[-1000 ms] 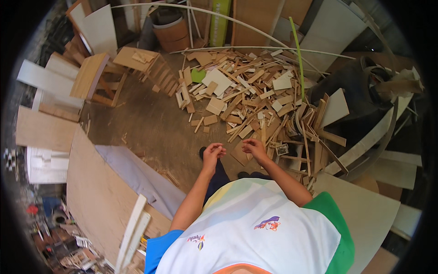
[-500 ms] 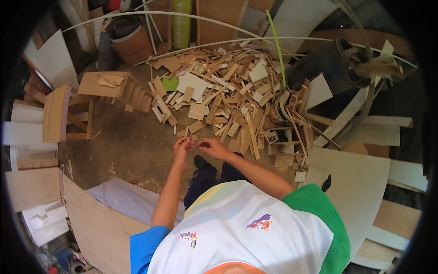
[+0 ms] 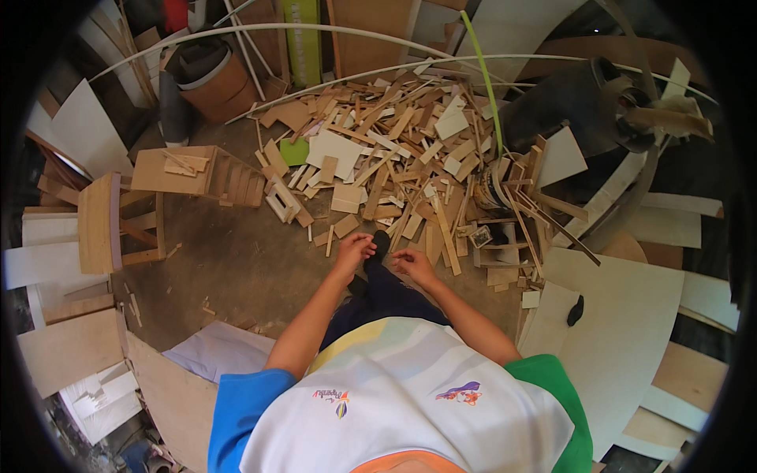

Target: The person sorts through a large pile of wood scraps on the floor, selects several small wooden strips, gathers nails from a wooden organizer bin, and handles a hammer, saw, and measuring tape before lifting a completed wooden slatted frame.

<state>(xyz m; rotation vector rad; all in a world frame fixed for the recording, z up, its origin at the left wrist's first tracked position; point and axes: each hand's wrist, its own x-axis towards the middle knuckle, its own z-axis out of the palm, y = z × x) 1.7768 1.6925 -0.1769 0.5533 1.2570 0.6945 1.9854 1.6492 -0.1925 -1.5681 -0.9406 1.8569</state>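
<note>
Scrap wood pile [image 3: 394,165] spread across the floor, both hands at its near edge.
Brown round bin [image 3: 209,83] behind holds rolled sheets; left hand [image 3: 353,252] and right hand [image 3: 410,262] hang loosely curled, seemingly grasping nothing.

hands [image 3: 384,256]: any held item too small to tell | legs: hidden under shirt [image 3: 410,394]
</note>
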